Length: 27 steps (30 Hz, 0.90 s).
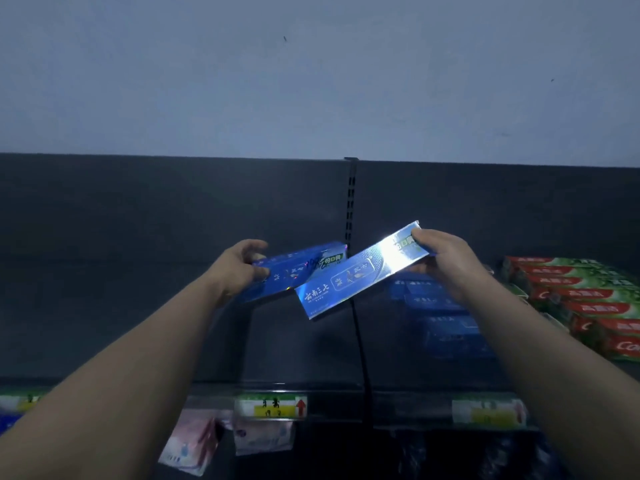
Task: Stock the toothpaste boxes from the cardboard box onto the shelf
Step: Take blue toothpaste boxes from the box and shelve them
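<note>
**Two blue boxes in hand, above the shelf**

Light is dim. Glare whites out the far end of the right blue toothpaste box (356,275), so the print there is unreadable. The blue stack (446,327) on the shelf (329,389) is partly hidden behind the right forearm. The red-and-green toothpaste boxes (588,306) are cut off at the right frame edge.

Left hand (239,271): fingers curled round the end of the left blue toothpaste box (294,268).
Right hand (446,261): fingers pinch the far end of the right box, which is tilted and overlaps the left box.
Both boxes are in the air, off the shelf.

Slotted upright (350,202) behind. Price label (270,407) on the front rail. Blurred packets (188,448) hang below.
</note>
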Motion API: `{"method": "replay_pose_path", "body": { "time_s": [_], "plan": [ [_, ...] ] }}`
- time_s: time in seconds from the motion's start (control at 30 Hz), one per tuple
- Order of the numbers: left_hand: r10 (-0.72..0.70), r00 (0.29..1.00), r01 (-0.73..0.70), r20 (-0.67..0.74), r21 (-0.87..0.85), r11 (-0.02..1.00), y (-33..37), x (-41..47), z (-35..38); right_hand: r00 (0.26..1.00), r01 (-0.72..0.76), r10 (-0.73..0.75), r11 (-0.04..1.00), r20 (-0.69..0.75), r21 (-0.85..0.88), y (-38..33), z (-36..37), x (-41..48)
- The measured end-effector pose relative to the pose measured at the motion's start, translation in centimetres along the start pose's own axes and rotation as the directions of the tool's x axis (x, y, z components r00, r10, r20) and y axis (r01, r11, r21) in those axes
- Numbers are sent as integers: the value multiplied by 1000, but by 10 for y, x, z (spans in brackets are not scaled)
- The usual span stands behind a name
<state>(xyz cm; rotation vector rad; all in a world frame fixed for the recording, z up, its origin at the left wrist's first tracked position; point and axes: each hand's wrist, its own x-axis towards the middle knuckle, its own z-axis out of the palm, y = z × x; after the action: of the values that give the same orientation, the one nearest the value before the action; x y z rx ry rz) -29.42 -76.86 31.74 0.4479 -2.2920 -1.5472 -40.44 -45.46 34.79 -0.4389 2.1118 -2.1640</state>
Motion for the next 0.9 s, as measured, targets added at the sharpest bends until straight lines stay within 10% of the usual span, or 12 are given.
{"method": "replay_pose_path", "body": {
  "time_s": [0.37, 0.9],
  "plan": [
    [47, 989, -76, 140, 210, 975, -29, 88, -2, 997, -33, 27, 995, -67, -96, 9, 36, 25],
    [69, 975, -30, -211, 185, 982, -38, 105, -11, 975, -219, 200, 939, -99, -265, 39, 86, 27]
  ]
}}
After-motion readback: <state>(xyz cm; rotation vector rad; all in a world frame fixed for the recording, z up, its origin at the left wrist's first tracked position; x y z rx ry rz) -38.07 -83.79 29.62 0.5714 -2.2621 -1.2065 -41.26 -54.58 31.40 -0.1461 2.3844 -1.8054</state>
